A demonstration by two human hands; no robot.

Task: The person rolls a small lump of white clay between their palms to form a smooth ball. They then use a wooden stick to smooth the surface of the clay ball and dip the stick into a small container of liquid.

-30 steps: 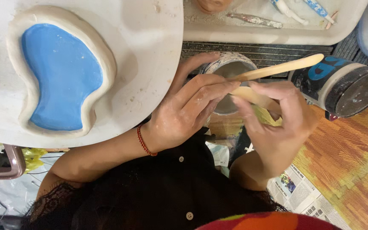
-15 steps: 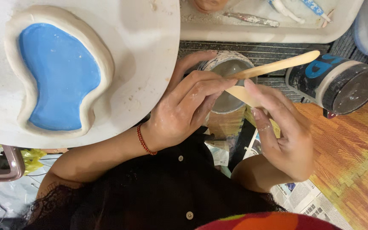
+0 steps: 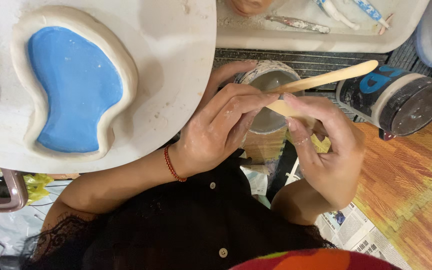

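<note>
1. We see the left hand (image 3: 216,135) wrapped around a small clay cup (image 3: 268,102), its grip closed on the cup's rim and wall; a red thread bracelet (image 3: 172,165) circles that wrist.
2. The right hand (image 3: 326,150) pinches a wooden modelling tool (image 3: 326,79), grip closed on it; the tool lies across the cup's mouth.
3. The cup is held between table edge and body; a blue-glazed clay dish (image 3: 73,87) rests left on a round board (image 3: 176,60); a dark-lidded jar (image 3: 393,97) lies right.

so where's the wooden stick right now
In the head view, right of centre: the wooden stick lies across the small cup, pinched by both hands, left of the dark jar.
</note>
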